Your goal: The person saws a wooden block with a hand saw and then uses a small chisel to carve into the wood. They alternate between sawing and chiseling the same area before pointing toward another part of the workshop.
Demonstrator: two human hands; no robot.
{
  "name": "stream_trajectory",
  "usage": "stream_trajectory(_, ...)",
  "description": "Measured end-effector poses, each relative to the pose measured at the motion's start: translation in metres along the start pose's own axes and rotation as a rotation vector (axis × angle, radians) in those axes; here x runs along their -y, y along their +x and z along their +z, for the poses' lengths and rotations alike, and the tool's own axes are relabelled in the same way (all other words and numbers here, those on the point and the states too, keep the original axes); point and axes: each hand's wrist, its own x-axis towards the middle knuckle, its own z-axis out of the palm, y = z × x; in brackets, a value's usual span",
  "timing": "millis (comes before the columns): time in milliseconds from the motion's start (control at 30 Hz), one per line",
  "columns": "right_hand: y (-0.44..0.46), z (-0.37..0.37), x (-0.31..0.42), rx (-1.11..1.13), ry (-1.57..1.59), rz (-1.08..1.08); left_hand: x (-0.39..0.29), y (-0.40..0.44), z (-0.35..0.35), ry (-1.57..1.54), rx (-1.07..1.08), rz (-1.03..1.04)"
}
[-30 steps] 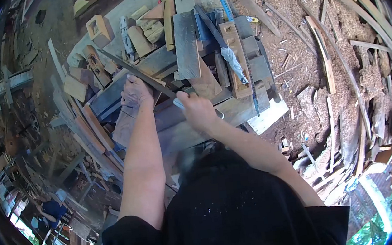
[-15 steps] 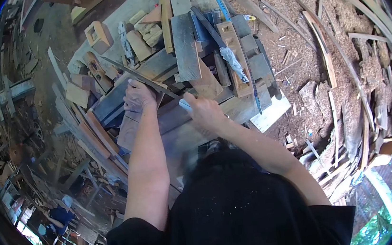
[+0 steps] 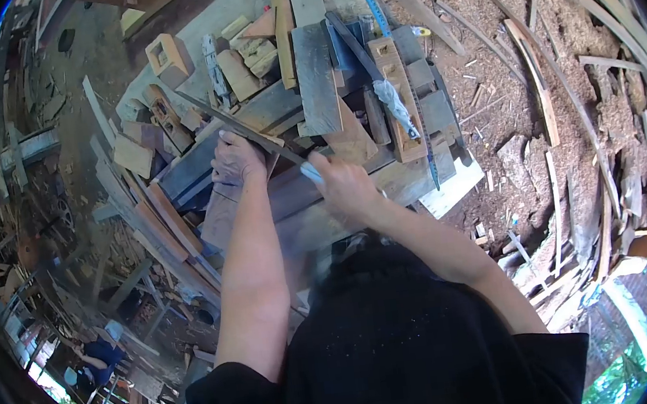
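Note:
My right hand (image 3: 344,186) is closed around the pale blue handle of a long, narrow dark file (image 3: 241,126). Its blade slants up and left across the workbench, over a small piece of wood (image 3: 274,150). Beside that piece my left hand (image 3: 237,159) is closed, fingers curled against the wood under the blade; its exact grip is partly hidden. A wide wooden board (image 3: 291,190) lies below both hands. To the right of the blade a dark flat board (image 3: 317,76) lies over other timber.
Wooden planes (image 3: 165,116) and a hollow wooden block (image 3: 168,57) stand at the left. Right of the hands lie a long mortised wooden block (image 3: 398,99) and a blue-ended saw blade (image 3: 376,11). Wood scraps cover the ground. A person (image 3: 99,356) is far off at lower left.
The whole view has shifted slightly to the right. Both hands and the file keep nearly the same places over the wood.

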Motion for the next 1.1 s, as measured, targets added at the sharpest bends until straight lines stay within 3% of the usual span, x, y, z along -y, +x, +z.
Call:
stream_trajectory(167, -0.111, -0.068, -0.033, 0.027, 0.086, 0.061, 0.0, 0.001, 0.003, 0.021, -0.044, 0.008)
stream_trajectory(233, -0.119, -0.073, -0.043, 0.141, -0.035, 0.137, 0.0, 0.004, 0.001, 0.035, -0.014, 0.007)
stream_trajectory(300, -0.074, -0.053, -0.036, 0.093, 0.027, 0.028, 0.0, 0.0, 0.001, 0.05, 0.017, 0.02)
stream_trajectory(433, -0.005, -0.007, -0.012, 0.087, 0.074, 0.032, 0.0, 0.006, 0.002, 0.073, 0.008, -0.01)
stream_trajectory(700, -0.119, -0.073, -0.034, 0.122, -0.036, 0.122, 0.004, 0.002, 0.005, 0.097, -0.004, -0.023)
stream_trajectory(833, -0.004, -0.003, -0.009, -0.027, 0.035, -0.056, 0.007, 0.008, 0.011, 0.089, 0.032, -0.051)
stream_trajectory(900, 0.02, 0.003, 0.013, 0.036, -0.089, 0.051, 0.005, 0.019, 0.01, 0.065, 0.042, -0.047)
stream_trajectory(1100, -0.098, -0.071, -0.023, 0.071, 0.016, 0.064, 0.001, 0.009, 0.005, 0.064, 0.053, -0.109)
